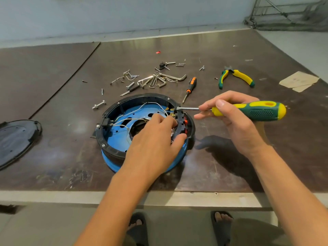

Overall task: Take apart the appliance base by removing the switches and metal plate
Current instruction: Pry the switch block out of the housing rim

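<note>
Under left hand: round blue-and-black plastic appliance base; silver metal hex keys behind it. In right hand: green-yellow-handled screwdriver; green-yellow-handled pliers behind.

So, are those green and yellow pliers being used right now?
No, the pliers lie untouched on the table, while the right hand holds a flat screwdriver against the appliance base.

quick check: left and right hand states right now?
Left hand: closed, gripping the black switch panel on the appliance base.
Right hand: closed on the yellow-green screwdriver, tip at the rim.
</note>
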